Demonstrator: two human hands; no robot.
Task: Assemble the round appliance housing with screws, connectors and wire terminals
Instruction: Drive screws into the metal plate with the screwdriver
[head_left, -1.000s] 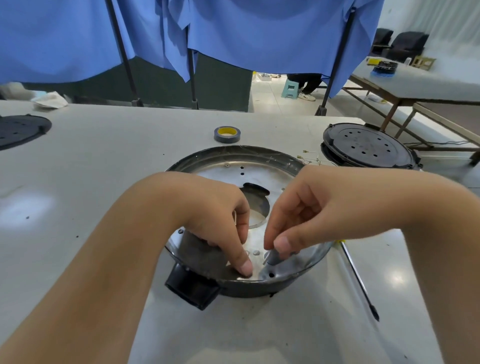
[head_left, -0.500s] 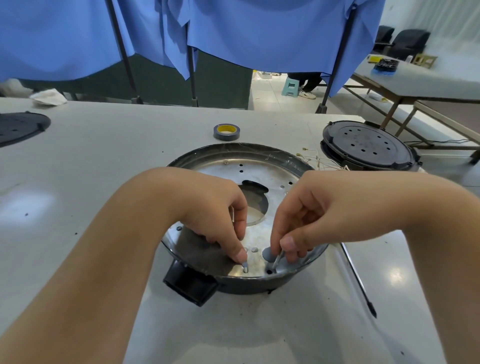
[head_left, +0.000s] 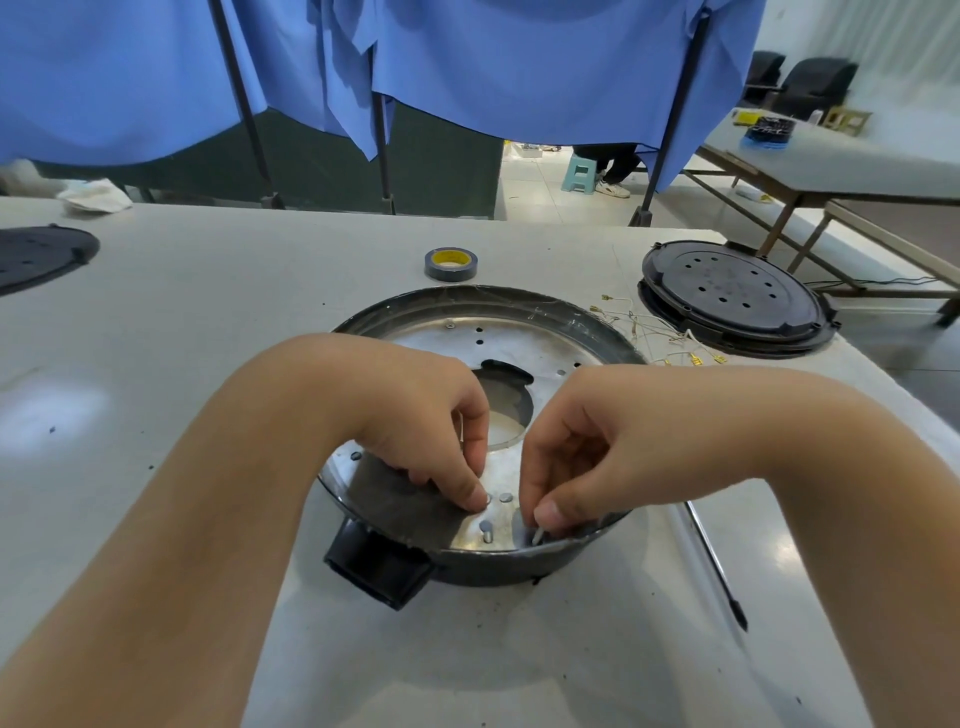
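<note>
With the housing (head_left: 483, 332) sitting mid-table, the right hand (head_left: 582, 457) is pinching a screw (head_left: 536, 535) into a near-rim hole while the left hand (head_left: 431, 431) is pressing the plate, fingers curled; next probably needs the screwdriver (head_left: 714, 561).

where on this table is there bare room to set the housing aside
Bare table lies left of the round housing, between it and the black disc, and along the near edge. The right is crowded: wire terminals, black lid, screwdriver. Tape roll sits behind.
</note>
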